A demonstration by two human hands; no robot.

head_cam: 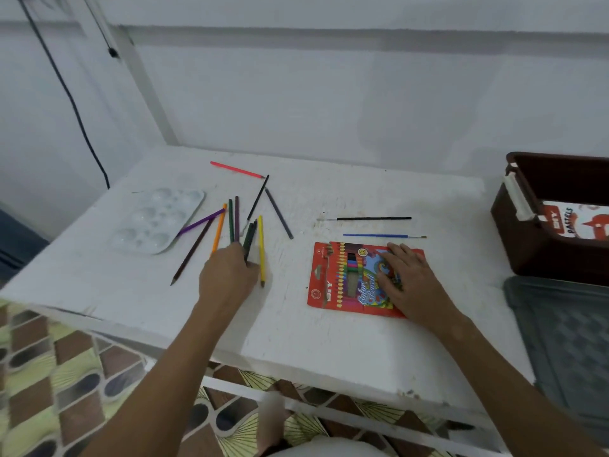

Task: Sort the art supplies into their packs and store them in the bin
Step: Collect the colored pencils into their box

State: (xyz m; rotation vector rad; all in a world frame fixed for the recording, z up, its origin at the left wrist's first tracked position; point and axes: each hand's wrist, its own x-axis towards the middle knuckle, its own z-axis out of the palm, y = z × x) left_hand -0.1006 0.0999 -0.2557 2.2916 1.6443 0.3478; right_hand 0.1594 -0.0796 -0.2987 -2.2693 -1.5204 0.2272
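Loose colour pencils lie fanned on the white table: pink, purple, orange, brown, yellow, grey. My left hand grips the lower ends of a few green and dark pencils. My right hand rests flat on the red colour pencil pack, holding it down. Just beyond the pack lie a black-handled brush and a blue brush. The brown bin stands at the right edge with a pastels box inside.
A clear plastic paint palette sits at the table's left. A grey lid lies in front of the bin on the right. A black cable hangs down the wall at left. Patterned floor shows below the table's front edge.
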